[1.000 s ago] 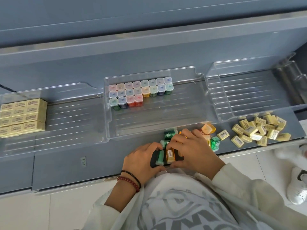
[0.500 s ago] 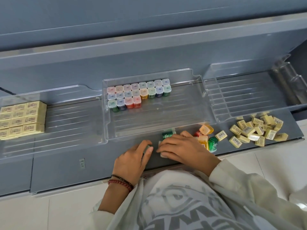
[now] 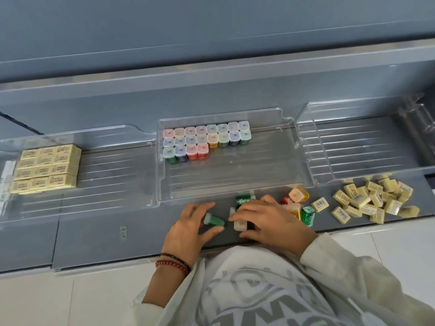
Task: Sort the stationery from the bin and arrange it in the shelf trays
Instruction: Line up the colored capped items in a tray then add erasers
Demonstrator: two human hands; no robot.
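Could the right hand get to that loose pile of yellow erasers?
Probably yes. The erasers lie uncovered on the shelf, off to the right of the right hand. Only a few small coloured cases sit between, low enough to pass over.

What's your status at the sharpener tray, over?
Left hand holds green sharpener on its side. Right hand over pale sharpener, grip unclear. Middle tray front row part-filled. Loose sharpeners by tray edge.
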